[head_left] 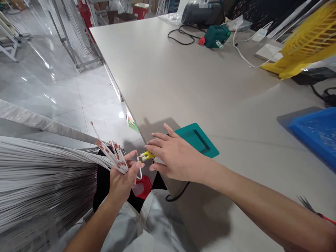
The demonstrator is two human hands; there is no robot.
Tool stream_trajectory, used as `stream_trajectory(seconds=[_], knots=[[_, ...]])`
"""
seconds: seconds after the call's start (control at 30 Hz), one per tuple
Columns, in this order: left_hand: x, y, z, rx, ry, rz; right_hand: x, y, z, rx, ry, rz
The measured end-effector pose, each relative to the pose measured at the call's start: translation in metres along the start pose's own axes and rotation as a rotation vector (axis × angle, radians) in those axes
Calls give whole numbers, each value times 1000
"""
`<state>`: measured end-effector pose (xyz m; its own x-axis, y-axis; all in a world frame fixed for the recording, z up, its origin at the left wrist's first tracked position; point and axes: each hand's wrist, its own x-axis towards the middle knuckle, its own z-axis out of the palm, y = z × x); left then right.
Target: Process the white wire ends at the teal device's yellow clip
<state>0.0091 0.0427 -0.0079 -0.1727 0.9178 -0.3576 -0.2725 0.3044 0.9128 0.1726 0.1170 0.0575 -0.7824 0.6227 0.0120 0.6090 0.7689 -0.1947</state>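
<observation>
A bundle of white cables (115, 159) with reddish-brown ends is gripped in my left hand (123, 180), left of the table edge. Between its thumb and index finger, one white cable end (138, 167) bends apart from the bundle. Close to that end, a small yellow tool with a metal tip (147, 155) sticks out at the table edge. My right hand (175, 157) is open, palm down, its fingers spread over the edge and partly hiding this tool. I cannot tell whether it touches the tool. Behind my right hand lies a flat teal tray (201, 140).
Many long white cables (47, 168) hang over a rail at the left. A red container (143, 187) sits below the table edge. On the table (196, 80) are a green device (216, 36), a grey motor (201, 14), a yellow fan (309, 38) and a blue tray (315, 129).
</observation>
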Motion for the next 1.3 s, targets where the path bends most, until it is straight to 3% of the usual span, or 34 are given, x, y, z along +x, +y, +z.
stream_trajectory(seconds=[0.13,0.33,0.67,0.83,1.0,1.17,1.3], knots=[[-4,4,-2,88,-2,3,3,-13,4,176,203,8],[-9,7,-5,209,-31,39,15,-27,20,214,285,-14],[-10,8,-7,-170,97,-19,7,-34,24,182,442,-17],[-10,7,-8,-152,56,-24,8,-34,18,249,405,58],[-12,1,-10,-108,38,-23,15,-34,22,233,289,-8],[-11,6,-11,-175,77,-38,10,-30,24,21,317,-119],[-11,8,-12,-160,47,-56,0,-25,19,33,319,-33]])
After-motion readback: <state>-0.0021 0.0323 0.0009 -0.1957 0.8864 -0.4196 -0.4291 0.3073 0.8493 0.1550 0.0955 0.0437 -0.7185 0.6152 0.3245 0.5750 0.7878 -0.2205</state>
